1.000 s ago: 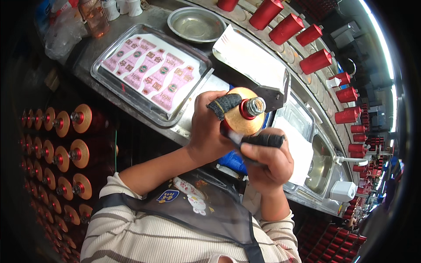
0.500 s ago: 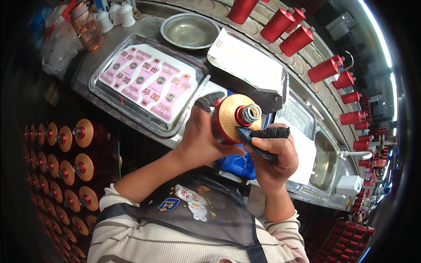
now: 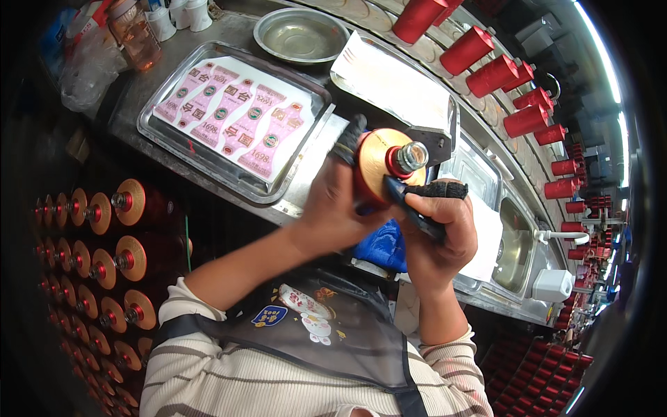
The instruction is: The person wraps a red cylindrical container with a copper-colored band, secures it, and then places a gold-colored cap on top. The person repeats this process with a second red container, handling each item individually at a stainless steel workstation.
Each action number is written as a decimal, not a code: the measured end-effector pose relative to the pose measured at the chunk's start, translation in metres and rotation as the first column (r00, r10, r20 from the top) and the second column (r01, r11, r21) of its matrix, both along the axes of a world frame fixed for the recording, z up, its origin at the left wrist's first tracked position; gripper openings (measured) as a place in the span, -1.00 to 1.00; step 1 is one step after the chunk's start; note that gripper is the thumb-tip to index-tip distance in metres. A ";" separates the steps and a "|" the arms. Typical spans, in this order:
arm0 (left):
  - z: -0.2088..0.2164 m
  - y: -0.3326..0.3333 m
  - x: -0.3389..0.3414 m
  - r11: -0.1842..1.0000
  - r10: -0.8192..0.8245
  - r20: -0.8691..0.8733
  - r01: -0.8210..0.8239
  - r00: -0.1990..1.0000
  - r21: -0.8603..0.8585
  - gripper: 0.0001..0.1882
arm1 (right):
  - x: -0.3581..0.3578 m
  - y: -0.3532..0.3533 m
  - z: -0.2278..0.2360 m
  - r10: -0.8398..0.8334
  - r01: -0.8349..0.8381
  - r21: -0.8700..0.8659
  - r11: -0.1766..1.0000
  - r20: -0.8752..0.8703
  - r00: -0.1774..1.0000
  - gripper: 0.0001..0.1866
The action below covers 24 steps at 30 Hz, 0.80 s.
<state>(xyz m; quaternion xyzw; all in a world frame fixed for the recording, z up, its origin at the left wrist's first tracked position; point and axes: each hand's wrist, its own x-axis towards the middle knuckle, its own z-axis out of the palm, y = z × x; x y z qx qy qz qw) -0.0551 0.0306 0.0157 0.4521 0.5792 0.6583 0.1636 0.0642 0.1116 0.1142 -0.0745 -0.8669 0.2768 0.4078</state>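
Note:
A red bottle with a gold shoulder [image 3: 375, 158] and a clear glass neck is tilted in front of me, its open mouth toward the upper right. My left hand [image 3: 332, 198] is wrapped round its side, with black covering on a finger. A flat dark blue-black tool [image 3: 425, 221] is pinched in my right hand [image 3: 445, 240], its tip against the edge of the gold shoulder. Black wrapping covers a finger of that hand too. The bottle's lower body is mostly hidden by my hands.
Pink printed labels lie in a metal tray [image 3: 149, 128] at left. Behind stand a round metal basin [image 3: 302, 38] and a tray with white sheets [image 3: 389, 80]. At right are a sink [image 3: 515, 257] and a conveyor of red bottles [image 3: 467, 50]. Stacked gold-shouldered bottles [image 3: 132, 258] fill the lower left.
Both hands have shifted slightly up and right with the bottle, which has turned a little. The tool still touches the gold shoulder. Red bottles on the conveyor stand in different positions.

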 end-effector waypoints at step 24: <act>0.007 -0.007 -0.030 0.987 -0.034 -0.157 0.058 0.987 0.147 0.08 | 0.007 -0.003 -0.003 -0.054 0.054 -0.014 0.998 0.019 0.998 -0.69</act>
